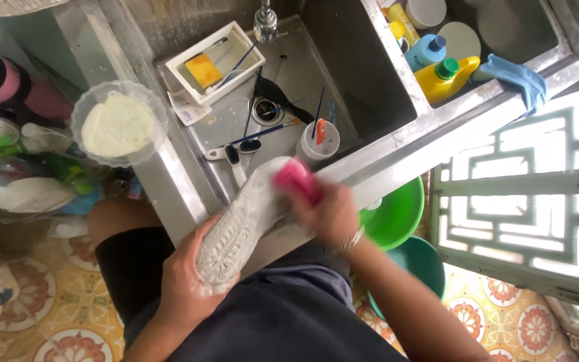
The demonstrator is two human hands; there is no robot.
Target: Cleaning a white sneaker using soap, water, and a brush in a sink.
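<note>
gripping a soapy white shoe [242,224] sole-up in the left hand [185,285], right hand [330,213] clutching a pink brush [296,177] on it

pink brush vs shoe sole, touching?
Touching. The head view shows the pink brush in the right hand pressed against the sole of the white shoe, no gap visible.

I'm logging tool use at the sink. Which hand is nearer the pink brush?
Right. The right hand grips the pink brush at the shoe's toe; the left hand holds the white shoe by its heel, well away from the brush.
</note>
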